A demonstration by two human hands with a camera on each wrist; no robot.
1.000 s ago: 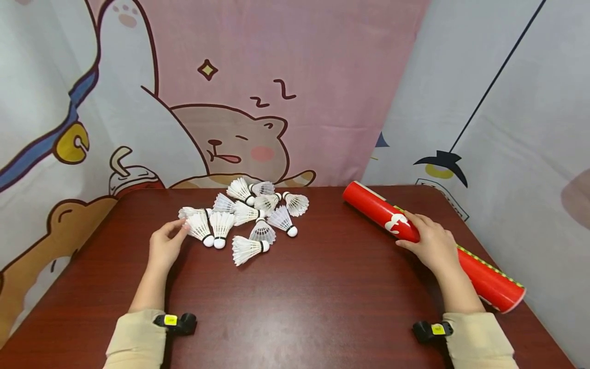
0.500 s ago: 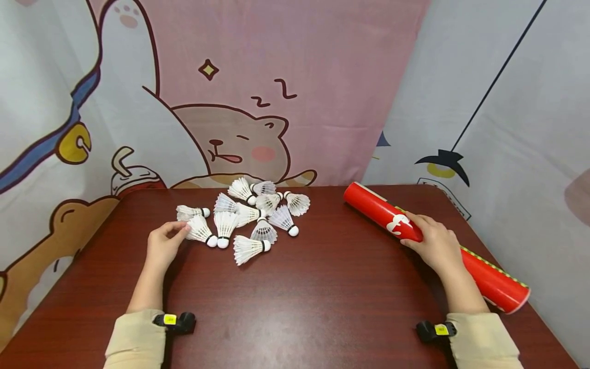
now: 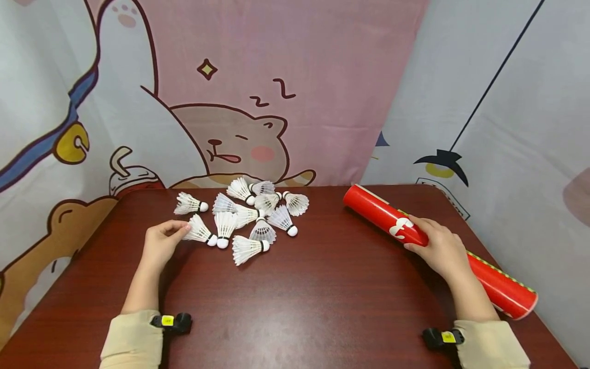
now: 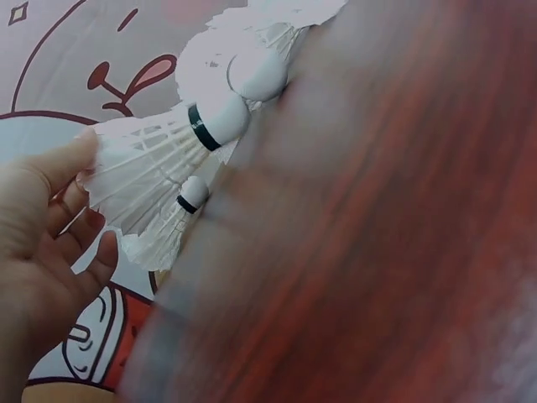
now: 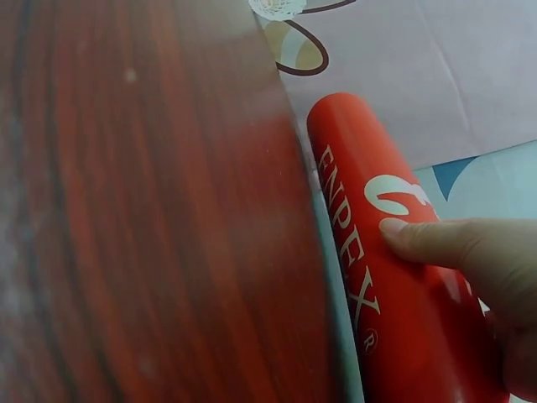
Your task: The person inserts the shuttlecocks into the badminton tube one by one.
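In the head view, my left hand pinches the feather edge of a white shuttlecock between thumb and forefinger. The left wrist view shows the same shuttlecock, its dark-banded cork pointing away from the fingers. Just behind it lies another shuttlecock, apart from the hand. To its right is an upright-looking, cork-toward-me shuttlecock beside the pile. On the right, my right hand grips the middle of a long red tube. The right wrist view has the thumb pressed along the red tube near white lettering.
Several shuttlecocks lie in a loose cluster toward the back of the brown table, one shuttlecock nearest its front. A cartoon-printed cloth hangs behind and at both sides. The tube lies slantwise near the right edge.
The rear left shuttlecock has shifted back and left, away from the pinched one. The cork-forward one now stands slightly farther right. My right hand and the tube have shifted slightly toward the front right.
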